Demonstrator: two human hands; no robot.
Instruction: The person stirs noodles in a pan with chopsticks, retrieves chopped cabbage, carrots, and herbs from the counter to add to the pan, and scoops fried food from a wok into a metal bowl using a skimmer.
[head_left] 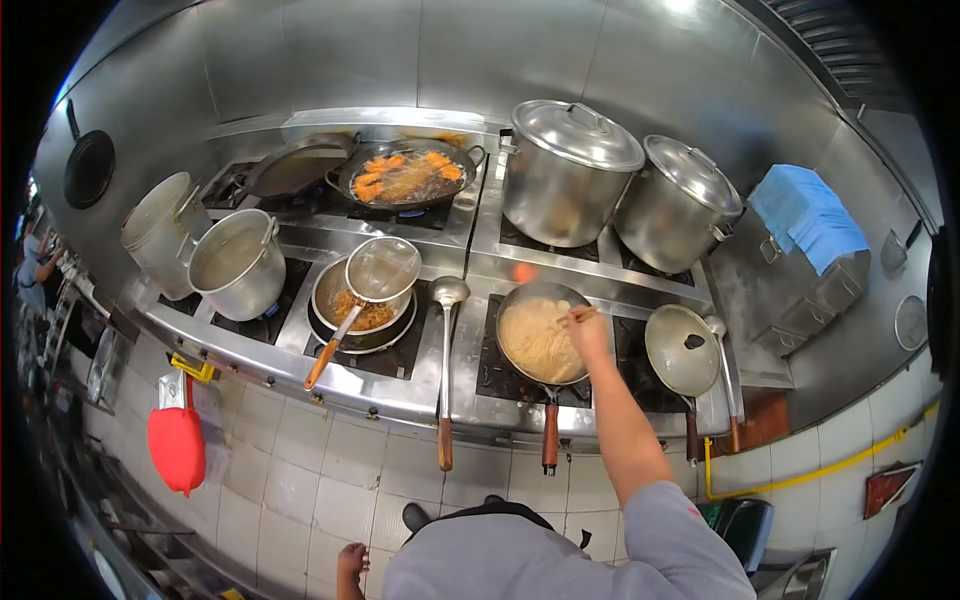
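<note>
Right hand (582,322): fingers closed together on a slender, light-brown wooden utensil (567,318), its tip in the pale, beige food (532,342). The utensil should prove light and stiff, best gripped at its upper end, clear of the food; the food looks soft and likely to cling. The round, dark metal pan (539,289) probably weighs a fair amount when filled and should be taken by its reddish-brown wooden handle (550,438), which projects past the stove's front edge. Appearance: food broad, uneven in surface, covering most of the pan; exact kind cannot be told. Location: front burner, right of the middle of the steel stove (468,345), between a long-handled steel ladle (449,291) and a black-knobbed metal lid (672,350). Left hand (352,558): low, well apart from the stove; fingers partly curled, whether closed cannot be told.
</note>
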